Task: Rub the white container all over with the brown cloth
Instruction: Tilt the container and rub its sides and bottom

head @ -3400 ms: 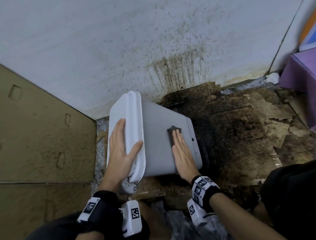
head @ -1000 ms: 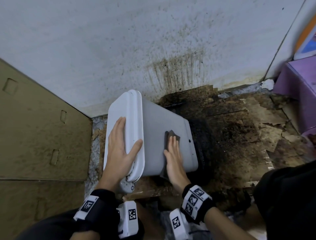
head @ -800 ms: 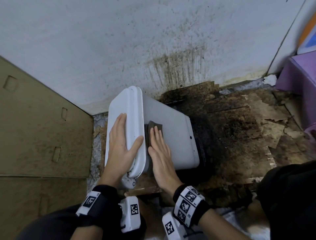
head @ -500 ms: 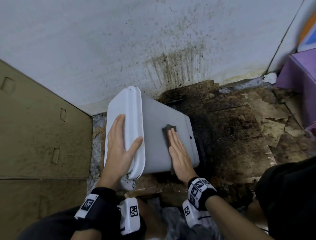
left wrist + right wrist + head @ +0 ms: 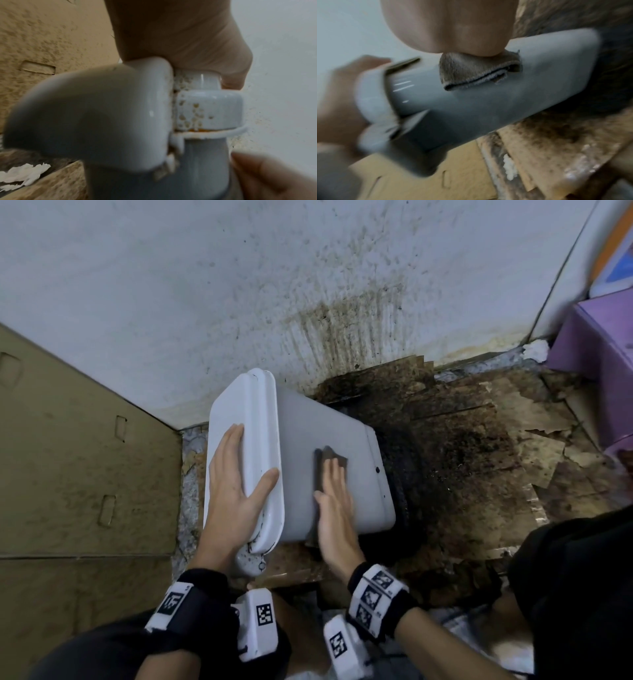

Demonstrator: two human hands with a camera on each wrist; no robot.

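1. The container (image 5: 329,474) lies on its side on the stained floor (image 5: 479,474), lid end close to the wall (image 5: 239,285).
2. The left hand (image 5: 236,491) lies flat on the lid (image 5: 246,440), fingers straight, thumb over its edge.
3. The right hand (image 5: 335,508), fingers straight, presses the cloth (image 5: 330,455) mid-side.
4. Cardboard (image 5: 85,457) stands just left.

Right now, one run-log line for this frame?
phase: wiping | left hand: flat on lid end, steadying white container | right hand: flat, pressing brown cloth on side wall | container: on its side
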